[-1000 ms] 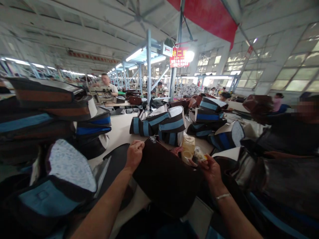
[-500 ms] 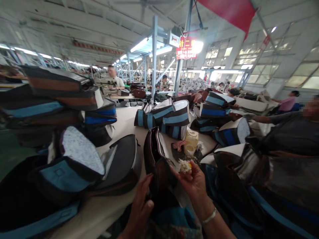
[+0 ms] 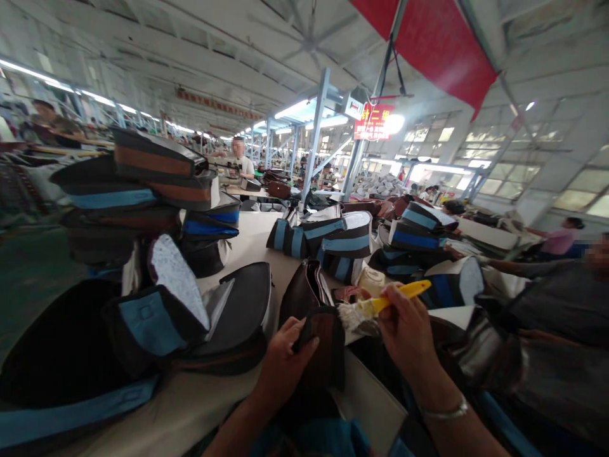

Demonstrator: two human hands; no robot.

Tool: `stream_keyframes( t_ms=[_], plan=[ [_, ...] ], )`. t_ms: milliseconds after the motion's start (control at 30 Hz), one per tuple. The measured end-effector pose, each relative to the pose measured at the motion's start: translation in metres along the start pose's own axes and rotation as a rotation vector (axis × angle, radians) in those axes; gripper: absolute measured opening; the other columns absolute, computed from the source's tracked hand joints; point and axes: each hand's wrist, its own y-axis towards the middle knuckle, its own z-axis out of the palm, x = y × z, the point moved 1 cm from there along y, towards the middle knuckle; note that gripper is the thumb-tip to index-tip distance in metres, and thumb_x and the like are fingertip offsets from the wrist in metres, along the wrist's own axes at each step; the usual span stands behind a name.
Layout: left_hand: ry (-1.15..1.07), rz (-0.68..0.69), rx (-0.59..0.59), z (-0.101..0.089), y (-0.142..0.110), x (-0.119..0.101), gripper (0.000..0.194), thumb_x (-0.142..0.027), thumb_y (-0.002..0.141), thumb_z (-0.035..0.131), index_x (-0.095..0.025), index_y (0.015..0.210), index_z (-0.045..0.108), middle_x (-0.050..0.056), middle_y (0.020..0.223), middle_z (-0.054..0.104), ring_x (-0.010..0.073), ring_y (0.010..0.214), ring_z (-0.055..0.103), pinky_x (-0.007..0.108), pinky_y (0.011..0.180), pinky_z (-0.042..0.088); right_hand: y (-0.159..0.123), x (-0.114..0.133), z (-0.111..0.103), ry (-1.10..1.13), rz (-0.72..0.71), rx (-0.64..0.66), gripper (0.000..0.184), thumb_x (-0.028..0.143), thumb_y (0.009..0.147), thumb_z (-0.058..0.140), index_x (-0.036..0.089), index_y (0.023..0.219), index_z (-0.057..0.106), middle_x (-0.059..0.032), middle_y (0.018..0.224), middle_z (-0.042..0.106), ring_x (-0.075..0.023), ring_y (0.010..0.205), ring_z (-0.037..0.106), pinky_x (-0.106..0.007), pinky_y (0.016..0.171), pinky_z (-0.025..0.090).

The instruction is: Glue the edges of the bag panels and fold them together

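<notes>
My left hand (image 3: 288,355) grips the near edge of a dark brown bag (image 3: 323,346), thumb on its brown side panel. In my right hand (image 3: 404,327) is a paintbrush with a yellow handle (image 3: 413,290). Its pale, clumped bristles (image 3: 352,315) are level with the bag's upper right edge; whether they touch it I cannot tell. The bag's open top (image 3: 311,279) points away from me. Behind the brush stands a yellowish plastic container (image 3: 371,280), partly hidden, with a crumpled reddish rag (image 3: 346,294) beside it.
On the left lie bags with light-blue panels (image 3: 155,320) and a stack of brown and black bags (image 3: 157,162). More striped bags (image 3: 347,235) sit ahead on the pale tabletop (image 3: 252,238). At the right, a co-worker's dark sleeve (image 3: 547,298) reaches in among bags.
The brush has turned so its yellow handle shows, bristles pointing left towards the bag. My left hand has closed on the bag's edge and raised it. The view has shifted left and up.
</notes>
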Motion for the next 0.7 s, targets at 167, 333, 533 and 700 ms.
stream_keyframes(
  t_ms=[167,333,533,700],
  plan=[
    [-0.121,-0.025,0.135,-0.007,0.006,-0.021,0.019,-0.033,0.093,0.055,-0.019,0.094,0.069,0.004,0.095,0.057,0.0181,0.094,0.055,0.026,0.084,0.045,0.023,0.013,0.045,-0.399,-0.232,0.449,0.024,0.036,0.089,0.065,0.018,0.075,0.062,0.0026,0.065,0.054,-0.0105,0.059,0.054,-0.025,0.066,0.054],
    [-0.192,-0.075,0.199,-0.011,0.005,-0.026,0.023,-0.037,0.093,0.056,-0.02,0.095,0.07,0.002,0.09,0.052,0.0157,0.084,0.053,0.024,0.073,0.044,0.041,0.019,0.043,-0.822,-0.471,0.572,0.024,0.033,0.092,0.06,0.019,0.072,0.06,0.0008,0.069,0.058,-0.0138,0.067,0.056,-0.037,0.092,0.051],
    [-0.255,-0.139,0.156,-0.01,0.007,-0.014,0.022,-0.038,0.091,0.057,-0.021,0.099,0.071,0.003,0.093,0.058,0.0186,0.092,0.054,0.026,0.08,0.045,0.026,0.038,0.034,-0.807,-0.579,0.755,0.018,0.024,0.095,0.054,0.02,0.079,0.059,0.003,0.075,0.057,-0.0125,0.072,0.058,-0.044,0.109,0.04],
    [-0.186,-0.151,0.148,-0.01,0.01,-0.008,0.024,-0.041,0.09,0.058,-0.02,0.09,0.07,0.004,0.09,0.061,0.0207,0.093,0.056,0.028,0.081,0.047,0.029,0.038,0.022,-0.845,-0.617,0.671,0.017,0.023,0.095,0.054,0.021,0.08,0.059,0.0028,0.076,0.058,-0.0136,0.075,0.059,-0.044,0.109,0.039]
  ],
)
